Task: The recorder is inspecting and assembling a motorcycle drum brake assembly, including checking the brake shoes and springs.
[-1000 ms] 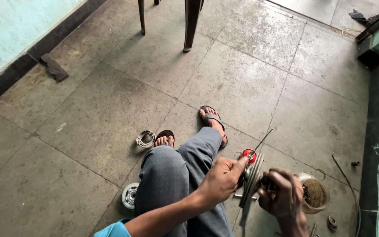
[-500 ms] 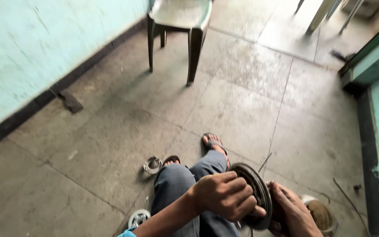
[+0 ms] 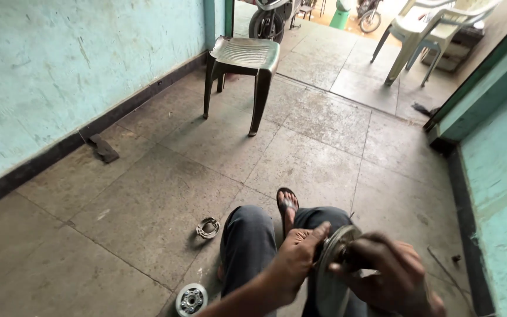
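Low down, hands: left hand (image 3: 291,264) and right hand (image 3: 391,279) both clamped on the metal disc (image 3: 333,270), held edge-on above the knees (image 3: 253,235).
Floor: small ring (image 3: 208,228) and wheel (image 3: 191,300) lay left.
Room: open tiles (image 3: 148,205) ran to the stool (image 3: 242,70).

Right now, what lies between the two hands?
In the head view, a round metal disc, held on edge, sits between the left hand and the right hand; both grip it.

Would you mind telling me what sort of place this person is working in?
Probably a small vehicle repair workshop with an open front. The person sits on a stone-tiled floor turning a metal disc in both hands, round metal parts lie beside them, and a motorcycle stands by the doorway.
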